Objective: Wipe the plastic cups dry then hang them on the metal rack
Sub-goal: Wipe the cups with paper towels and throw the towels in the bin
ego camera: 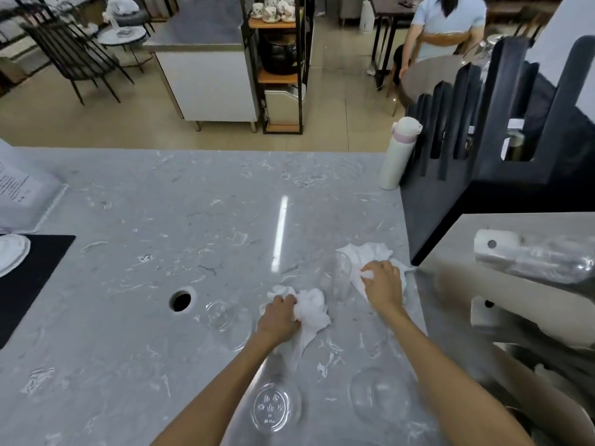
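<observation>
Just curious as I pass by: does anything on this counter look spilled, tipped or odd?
Nothing looks spilled. The clear cups stand upside down on the counter, apparently on purpose. A round hole in the counter looks built in.

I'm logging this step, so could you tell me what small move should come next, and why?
Probably lift the upright clear cup with the right hand and wipe it. It stands between both hands; the left hand already grips bunched white cloth, the right rests on more cloth beside the cup, and neither hand holds a cup yet.
</observation>
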